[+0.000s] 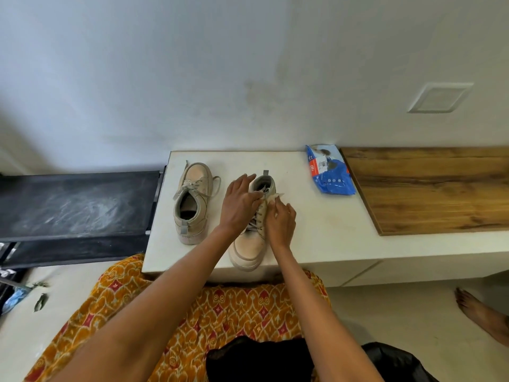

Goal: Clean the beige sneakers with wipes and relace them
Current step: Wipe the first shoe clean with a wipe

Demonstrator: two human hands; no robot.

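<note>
Beige sneakers: two on the white table [316, 230]; the near sneaker [252, 244] stands toe toward the person, the far sneaker [192, 202] lies just to its left, toe toward the wall, laces loose.
Left hand [239, 201]: rests against the near sneaker's collar, fingers curled and pinching at the top of the lacing.
Right hand [281, 221]: fingers curled, pinching a pale strip beside the top eyelets, either a lace end or a bit of wipe; which one cannot be told.
Step in hand: likely working the lace at the top of the near sneaker, so relacing rather than wiping.
Next move: probably calls for pulling the lace even and tying it off while the shoe is held steady.
Around: blue wipes pack [329, 170] lies well apart to the right by the wall; wooden board [429, 188] beyond it; black rack [77, 202] to the left.
In the way: nothing lies between the hands and the shoe; the far sneaker's trailing lace lies near the left hand.
</note>
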